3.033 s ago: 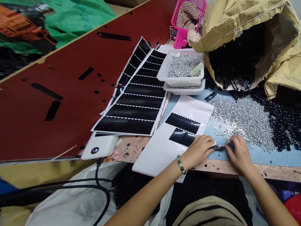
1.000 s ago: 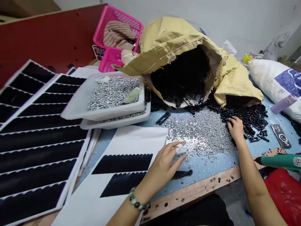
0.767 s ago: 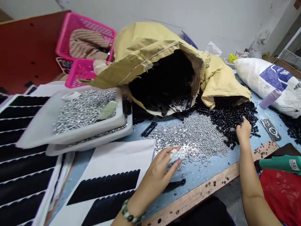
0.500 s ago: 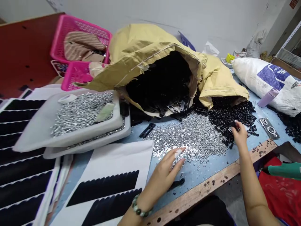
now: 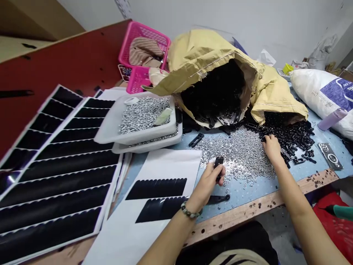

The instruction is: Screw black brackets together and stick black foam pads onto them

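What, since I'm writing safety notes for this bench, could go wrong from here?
The right hand is where the loose silver hardware meets the black parts, so the heaps could get mixed.
The black piece in the left hand might slip and scatter nearby hardware.
The phone lies close to the wooden front edge and could be knocked off.

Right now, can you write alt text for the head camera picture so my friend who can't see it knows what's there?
A person's left-hand grip holds a small black part over a blue table, while the right-hand grip is at the edge of a black-parts pile. Loose silver hardware lies between them, with open yellow sacks behind.
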Tool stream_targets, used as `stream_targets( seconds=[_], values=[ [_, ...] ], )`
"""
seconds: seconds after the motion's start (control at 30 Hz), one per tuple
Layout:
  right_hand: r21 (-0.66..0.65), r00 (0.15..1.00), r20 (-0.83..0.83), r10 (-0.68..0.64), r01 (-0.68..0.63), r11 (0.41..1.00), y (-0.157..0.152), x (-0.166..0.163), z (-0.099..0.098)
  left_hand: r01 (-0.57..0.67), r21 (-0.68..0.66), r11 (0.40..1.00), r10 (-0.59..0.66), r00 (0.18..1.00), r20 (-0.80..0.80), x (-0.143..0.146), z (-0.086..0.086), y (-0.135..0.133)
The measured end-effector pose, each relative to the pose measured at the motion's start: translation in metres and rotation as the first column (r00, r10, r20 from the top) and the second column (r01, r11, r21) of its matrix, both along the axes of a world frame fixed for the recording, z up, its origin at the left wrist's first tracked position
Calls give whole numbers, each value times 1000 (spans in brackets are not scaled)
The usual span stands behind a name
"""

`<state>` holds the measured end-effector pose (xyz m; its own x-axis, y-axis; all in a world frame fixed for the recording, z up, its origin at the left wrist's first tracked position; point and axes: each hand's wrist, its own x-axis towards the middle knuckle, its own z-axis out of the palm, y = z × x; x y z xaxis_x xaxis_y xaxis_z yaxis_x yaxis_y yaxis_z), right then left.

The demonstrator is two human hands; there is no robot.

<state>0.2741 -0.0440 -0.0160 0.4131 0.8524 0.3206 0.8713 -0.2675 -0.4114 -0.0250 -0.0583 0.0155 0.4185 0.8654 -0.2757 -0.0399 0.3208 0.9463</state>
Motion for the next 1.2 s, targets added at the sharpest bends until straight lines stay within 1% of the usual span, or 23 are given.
stream_targets(
  seconds=[0.07,0.17,0.27,0.33,0.37,0.4,0.43,0.47,0.5,0.57,0.63,0.67,0.73,0.8,0.87,0.93,1.0,1.03,1.07,1.1,1.13,1.17,1.2],
  values=[
    [11,999,-26,27,-27,1000,8,6,-2,7,72,997,-5,999,-33,-2,-2,1],
    [69,994,-78,75,-70,995,8,4,0,42,151,988,-31,997,-72,-5,-4,4],
    [154,982,-146,119,-96,983,-1,-10,3,151,170,974,-130,983,-127,-8,-1,8],
    [243,937,-296,187,-116,963,-8,-30,5,224,196,955,-177,957,-232,-7,1,11],
    [294,881,-405,245,-128,947,-10,-43,6,254,216,943,-188,940,-285,-5,2,12],
    [343,797,-518,310,-138,929,-12,-57,7,277,242,930,-190,925,-328,-3,3,14],
    [380,694,-617,370,-148,913,-14,-72,7,293,275,916,-185,915,-360,0,3,16],
    [401,593,-691,414,-163,901,-14,-86,8,304,316,899,-172,907,-384,3,3,17],
    [406,516,-734,441,-187,894,-14,-100,9,304,362,881,-146,903,-404,5,4,19],
    [409,417,-777,472,-235,882,-12,-123,11,289,452,844,-74,896,-437,9,4,22],
    [429,377,-781,498,-255,866,-11,-137,13,266,517,813,-9,895,-446,9,5,25],
    [449,375,-773,511,-246,859,-11,-142,14,257,546,797,15,896,-443,8,6,26],
    [499,400,-741,539,-208,841,-12,-148,16,270,604,750,40,893,-449,4,8,28],
    [553,442,-694,568,-179,814,-16,-152,18,313,660,683,70,871,-486,0,10,29],
    [586,471,-654,593,-181,790,-19,-154,19,369,699,613,113,834,-540,-3,12,29],
    [589,489,-633,600,-198,783,-19,-154,19,423,716,555,152,795,-587,-4,14,30],
    [555,538,-612,580,-231,799,-18,-150,18,466,711,527,160,767,-621,-3,16,32],
    [519,586,-583,562,-263,813,-17,-146,18,478,701,530,152,759,-633,-2,17,34],
    [471,652,-532,540,-301,829,-17,-141,17,480,684,549,137,756,-640,-3,17,36],
    [416,731,-455,509,-331,847,-18,-135,16,468,663,585,119,758,-641,-5,18,37],
    [360,808,-357,469,-345,867,-21,-129,15,441,637,632,101,769,-632,-8,17,39],
    [307,865,-253,433,-353,884,-26,-124,14,404,606,685,80,785,-614,-13,16,40],
    [258,893,-164,418,-371,892,-32,-121,12,362,571,737,63,804,-591,-19,15,39]
  ],
)
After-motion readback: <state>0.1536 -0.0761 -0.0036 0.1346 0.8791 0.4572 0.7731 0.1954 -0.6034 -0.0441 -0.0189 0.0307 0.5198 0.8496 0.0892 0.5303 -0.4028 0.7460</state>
